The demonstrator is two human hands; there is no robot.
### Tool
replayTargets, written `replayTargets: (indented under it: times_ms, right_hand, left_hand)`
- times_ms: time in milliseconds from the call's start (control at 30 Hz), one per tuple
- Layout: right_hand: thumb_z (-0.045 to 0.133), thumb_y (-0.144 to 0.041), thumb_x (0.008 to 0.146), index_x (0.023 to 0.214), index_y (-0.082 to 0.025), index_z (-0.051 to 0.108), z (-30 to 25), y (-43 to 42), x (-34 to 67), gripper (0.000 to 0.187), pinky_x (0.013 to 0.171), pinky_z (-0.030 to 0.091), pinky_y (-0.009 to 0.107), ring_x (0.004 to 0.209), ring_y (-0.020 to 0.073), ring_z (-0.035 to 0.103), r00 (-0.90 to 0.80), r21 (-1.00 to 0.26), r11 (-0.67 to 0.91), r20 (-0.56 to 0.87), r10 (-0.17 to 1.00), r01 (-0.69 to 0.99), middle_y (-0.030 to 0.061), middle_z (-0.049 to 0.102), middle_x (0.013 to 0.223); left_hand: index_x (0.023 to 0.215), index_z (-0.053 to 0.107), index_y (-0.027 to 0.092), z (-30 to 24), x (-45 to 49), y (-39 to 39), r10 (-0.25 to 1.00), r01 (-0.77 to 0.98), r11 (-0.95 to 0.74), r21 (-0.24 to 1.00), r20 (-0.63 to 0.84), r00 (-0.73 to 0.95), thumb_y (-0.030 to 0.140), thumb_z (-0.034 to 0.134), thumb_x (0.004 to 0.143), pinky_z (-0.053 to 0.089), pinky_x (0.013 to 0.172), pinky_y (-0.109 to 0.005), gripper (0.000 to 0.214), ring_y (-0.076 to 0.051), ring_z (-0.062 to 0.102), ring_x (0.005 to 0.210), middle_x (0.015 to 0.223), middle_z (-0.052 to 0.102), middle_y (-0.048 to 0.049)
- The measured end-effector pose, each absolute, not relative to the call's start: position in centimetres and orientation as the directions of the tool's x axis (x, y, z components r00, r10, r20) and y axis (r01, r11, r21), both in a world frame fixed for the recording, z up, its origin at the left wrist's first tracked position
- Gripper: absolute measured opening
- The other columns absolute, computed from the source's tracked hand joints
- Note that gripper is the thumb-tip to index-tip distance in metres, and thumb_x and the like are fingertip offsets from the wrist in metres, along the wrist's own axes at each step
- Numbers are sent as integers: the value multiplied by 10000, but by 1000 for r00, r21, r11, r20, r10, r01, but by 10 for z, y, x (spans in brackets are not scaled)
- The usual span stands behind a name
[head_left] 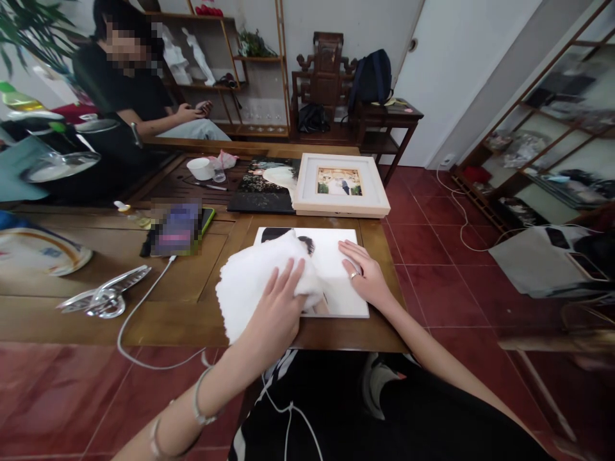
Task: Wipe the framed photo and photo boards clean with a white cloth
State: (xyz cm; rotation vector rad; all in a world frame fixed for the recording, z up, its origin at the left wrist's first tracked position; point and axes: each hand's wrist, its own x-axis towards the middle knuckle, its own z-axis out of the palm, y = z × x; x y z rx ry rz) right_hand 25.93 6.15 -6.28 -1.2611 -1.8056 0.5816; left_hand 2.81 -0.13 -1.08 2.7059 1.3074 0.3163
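Observation:
My left hand presses down on a white cloth, its fingers bent over the fabric. Under the cloth lies a flat white photo panel, with dark hair from a portrait showing along its top. Much of the picture is covered by the cloth and the hand. My right hand, wearing a ring, rests with fingers stretched out on the panel's right side. Just behind the panel are a light framed wedding photo and a dark photo panel partly beneath it.
On the wooden table lie a charging phone, a shiny silver tool and a small bottle. A white cup stands farther back. Across the table sits a person holding a phone. Shelves stand at right.

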Motion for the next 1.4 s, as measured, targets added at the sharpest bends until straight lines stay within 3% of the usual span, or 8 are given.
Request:
replayTargets:
  times_ms: [133,267,400,700,1000,1167,1400]
  right_hand:
    - [475,-267,928,1264,-272,630,-63,63,261,370,1138,361,498,1324,233,486,-147,-758,381,360,921,530,53,600,1355]
    - [449,-244,931,1264,-267,631,-63,64,263,380,1142,363,478,1330,220,479,-188,-752,410,367,911,516,50,598,1357]
    - [450,-249,934,1258,-258,636,-63,65,264,373,1141,365,476,1327,218,483,-192,-747,419,376,906,516,56,603,1351]
    - [475,-287,937,1252,-257,639,-65,63,260,357,1133,378,468,1319,217,492,-166,-744,404,376,912,533,58,608,1344]
    - [474,-277,934,1255,-224,637,-65,63,260,364,1139,365,477,1328,223,482,-174,-740,403,370,912,538,81,599,1353]
    - [489,-274,927,1251,-229,640,-64,63,260,361,1131,380,470,1320,225,491,-166,-739,395,367,915,546,82,603,1346]
    - [540,-288,908,1250,-244,640,-62,62,260,359,1121,393,474,1317,231,495,-174,-722,404,374,911,562,77,611,1339]
  left_hand:
    - [965,698,110,-18,71,-13,739,729,-672,131,184,648,44,550,775,245,1131,-647,249,-436,134,1427,1546,276,-204]
    - [869,721,94,-22,104,-35,686,703,-710,40,264,678,166,610,820,339,1088,-647,141,-478,247,1383,1483,374,-251]
    - [857,733,88,-27,107,-41,707,727,-685,46,282,648,175,644,794,371,1066,-653,139,-492,283,1365,1472,391,-256]
    - [751,717,121,-15,38,-31,796,787,-603,132,175,580,-38,465,657,367,1090,-628,312,-423,274,1398,1513,364,-145]
    - [726,673,139,-15,-51,-14,867,856,-498,135,74,493,22,362,737,330,1122,-591,333,-363,240,1429,1527,353,-91]
    - [731,672,131,-17,-50,12,856,839,-517,167,119,504,47,349,768,282,1157,-557,336,-342,233,1438,1520,367,-106]
    - [822,697,118,-12,-52,90,829,811,-558,172,74,555,65,354,759,272,1169,-514,352,-290,220,1453,1532,348,-94]
